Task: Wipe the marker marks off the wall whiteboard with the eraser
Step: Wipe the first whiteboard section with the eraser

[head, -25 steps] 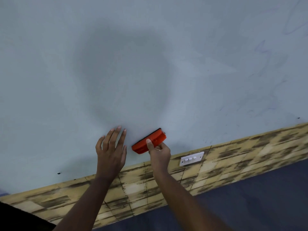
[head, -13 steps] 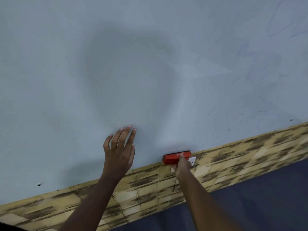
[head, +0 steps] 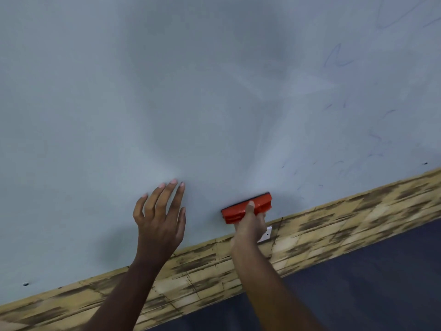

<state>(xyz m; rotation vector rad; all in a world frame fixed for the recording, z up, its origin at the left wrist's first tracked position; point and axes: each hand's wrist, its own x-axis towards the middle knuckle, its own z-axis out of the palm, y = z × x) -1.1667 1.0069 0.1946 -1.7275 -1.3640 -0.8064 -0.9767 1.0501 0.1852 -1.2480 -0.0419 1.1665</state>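
Observation:
The pale whiteboard (head: pixel 167 96) fills most of the head view. My right hand (head: pixel 250 225) grips a red eraser (head: pixel 238 211) with a dark pad, pressed flat on the board just above its lower edge. My left hand (head: pixel 160 218) rests on the board to the left of the eraser, fingers spread, holding nothing. Faint blue marker marks (head: pixel 338 58) remain at the upper right, with more thin strokes lower down on the right.
A tan, dark-streaked patterned band (head: pixel 334 225) runs along the wall under the board. A white switch plate (head: pixel 267 235) shows behind my right hand. Dark floor (head: pixel 381 283) lies at the lower right. Small screw heads (head: pixel 25 284) sit near the board's lower edge.
The eraser swept right and down to the board's lower edge, then came back up a little. My left hand stayed flat on the board.

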